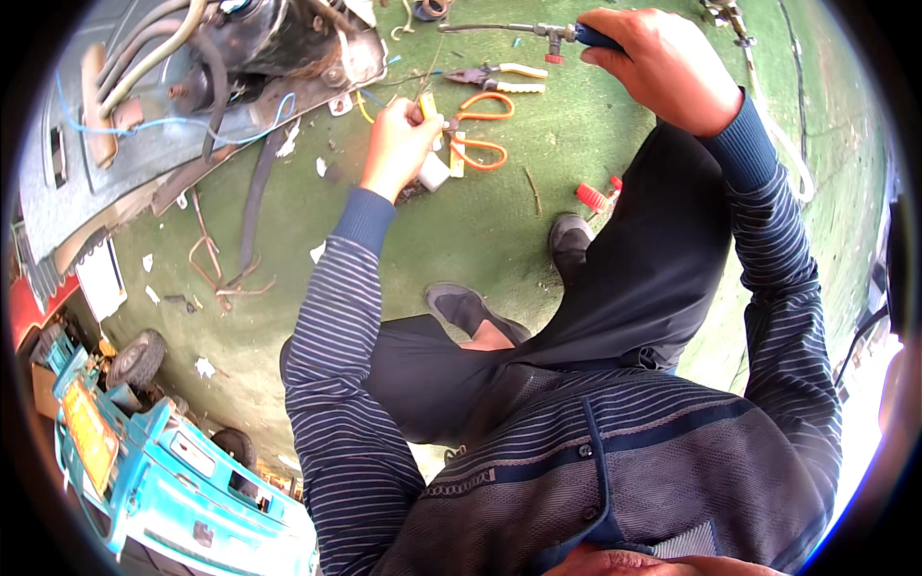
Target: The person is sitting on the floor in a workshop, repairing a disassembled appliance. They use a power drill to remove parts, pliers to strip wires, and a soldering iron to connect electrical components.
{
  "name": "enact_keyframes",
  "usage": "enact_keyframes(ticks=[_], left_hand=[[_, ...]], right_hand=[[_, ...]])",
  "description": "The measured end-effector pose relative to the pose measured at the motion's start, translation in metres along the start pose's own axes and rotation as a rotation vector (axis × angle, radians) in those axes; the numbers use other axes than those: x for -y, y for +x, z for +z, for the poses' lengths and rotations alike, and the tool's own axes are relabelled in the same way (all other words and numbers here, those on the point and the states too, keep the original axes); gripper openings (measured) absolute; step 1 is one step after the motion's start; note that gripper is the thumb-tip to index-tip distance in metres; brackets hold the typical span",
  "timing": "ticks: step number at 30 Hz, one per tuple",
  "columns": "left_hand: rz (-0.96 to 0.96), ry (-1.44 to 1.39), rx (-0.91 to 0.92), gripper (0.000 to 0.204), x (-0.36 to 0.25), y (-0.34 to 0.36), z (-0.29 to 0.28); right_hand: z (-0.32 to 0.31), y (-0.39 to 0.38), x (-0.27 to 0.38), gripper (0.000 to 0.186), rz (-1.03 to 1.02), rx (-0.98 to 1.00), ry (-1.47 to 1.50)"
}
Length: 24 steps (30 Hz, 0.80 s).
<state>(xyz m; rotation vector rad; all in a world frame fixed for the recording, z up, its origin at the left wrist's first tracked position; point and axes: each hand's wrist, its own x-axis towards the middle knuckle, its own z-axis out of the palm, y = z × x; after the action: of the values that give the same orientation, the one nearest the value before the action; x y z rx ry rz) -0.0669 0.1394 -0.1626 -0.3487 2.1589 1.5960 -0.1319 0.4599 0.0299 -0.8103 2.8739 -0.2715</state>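
Observation:
My right hand [663, 72] is closed round the blue handle of a gas torch [554, 35]. The torch has a red knob, and its thin metal tube points left. My left hand [399, 144] is pinched on a thin wire-like rod [431, 75], which rises toward the torch's tip. Scissors with orange handles [487, 105] lie just right of my left hand. Beyond them are pliers [499, 80] with yellow and white grips. A small white roll [434, 173] sits beside my left wrist.
At the far left stands a grimy metal machine part [269, 58] with hoses and a blue wire [182, 123]. A red plastic piece [591, 198] lies by my shoe. Bent copper-coloured tubing [223, 278] rests on the green floor [384, 259]. A turquoise vehicle [182, 470] is lower left.

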Motion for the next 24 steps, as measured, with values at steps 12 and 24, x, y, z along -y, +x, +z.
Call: enact_keyframes(ticks=[12, 24], left_hand=[[0.171, 1.046, -0.103, 0.026, 0.027, -0.08, 0.058], [-0.015, 1.118, -0.075, 0.011, 0.033, -0.024, 0.09]], right_hand=[[0.065, 0.045, 0.019, 0.026, 0.042, -0.018, 0.252], [0.057, 0.055, 0.031, 0.029, -0.221, 0.083, 0.539]])
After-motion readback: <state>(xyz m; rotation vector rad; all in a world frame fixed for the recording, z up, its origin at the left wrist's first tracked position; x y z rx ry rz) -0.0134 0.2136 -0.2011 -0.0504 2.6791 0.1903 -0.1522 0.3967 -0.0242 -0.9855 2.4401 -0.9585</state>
